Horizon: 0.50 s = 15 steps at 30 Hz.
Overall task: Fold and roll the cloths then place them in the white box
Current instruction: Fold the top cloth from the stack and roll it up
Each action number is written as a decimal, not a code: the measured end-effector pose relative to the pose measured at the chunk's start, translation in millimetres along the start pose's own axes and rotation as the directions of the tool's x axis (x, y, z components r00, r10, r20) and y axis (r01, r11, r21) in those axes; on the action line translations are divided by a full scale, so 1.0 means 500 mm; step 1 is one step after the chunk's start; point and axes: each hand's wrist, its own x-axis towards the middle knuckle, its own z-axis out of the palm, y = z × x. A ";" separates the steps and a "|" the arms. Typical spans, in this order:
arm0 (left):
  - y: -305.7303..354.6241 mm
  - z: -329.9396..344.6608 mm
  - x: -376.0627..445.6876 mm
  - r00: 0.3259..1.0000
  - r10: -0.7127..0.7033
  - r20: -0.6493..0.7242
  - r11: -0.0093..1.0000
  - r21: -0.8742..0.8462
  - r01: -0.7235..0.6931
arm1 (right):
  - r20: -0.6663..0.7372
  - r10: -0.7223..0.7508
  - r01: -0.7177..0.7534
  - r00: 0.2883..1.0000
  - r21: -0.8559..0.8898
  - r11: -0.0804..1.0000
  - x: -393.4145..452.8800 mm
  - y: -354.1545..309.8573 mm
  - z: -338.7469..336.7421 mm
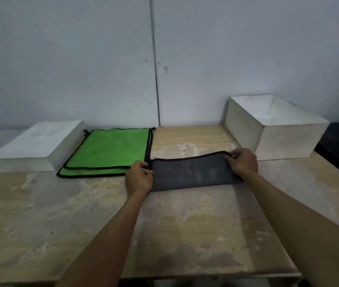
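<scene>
Grey cloth point(193, 172) lies folded, long axis left-right between both hands; left hand point(139, 178) and right hand point(242, 161) each pinch an end in a narrow grip; white box point(276, 139) sits nearer the right.

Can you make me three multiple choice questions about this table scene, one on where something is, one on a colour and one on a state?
1. Where does the open white box stand?
A. at the table's far right
B. at the near left edge
C. on top of the green cloths

2. What colour is the cloth held by both hands?
A. green
B. grey
C. red

3. What state is that held cloth in?
A. rolled up tight
B. crumpled in a ball
C. folded into a flat strip

Answers:
1. A, it stands far right on the table, beyond the right hand.
2. B, the grey cloth with black trim lies between the left hand and the right; the green cloths lie untouched.
3. C, it lies flat, each hand pinching an end.
</scene>
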 end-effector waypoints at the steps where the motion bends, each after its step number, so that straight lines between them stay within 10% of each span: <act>1: -0.002 -0.001 -0.004 1.000 0.006 -0.002 1.000 0.002 -0.006 | -0.006 -0.014 0.013 1.000 -0.047 0.999 -0.004 0.002 0.002; 5: 0.003 -0.008 -0.013 1.000 -0.021 -0.009 0.994 0.110 0.022 | -0.002 -0.299 0.286 0.954 -0.286 0.915 -0.043 -0.013 0.013; 8: 0.023 -0.016 -0.012 0.998 -0.066 0.022 0.979 0.194 0.061 | 0.308 -0.490 0.569 0.816 -0.274 0.775 -0.098 -0.041 0.035; 11: 0.032 -0.025 -0.023 0.986 -0.147 0.076 0.958 0.260 0.123 | 0.589 -0.408 0.675 0.697 -0.347 0.651 -0.164 -0.038 0.083; 15: 0.048 -0.040 -0.029 0.961 -0.205 0.184 0.928 0.350 0.131 | 0.608 -0.351 0.659 0.713 -0.407 0.633 -0.184 -0.031 0.108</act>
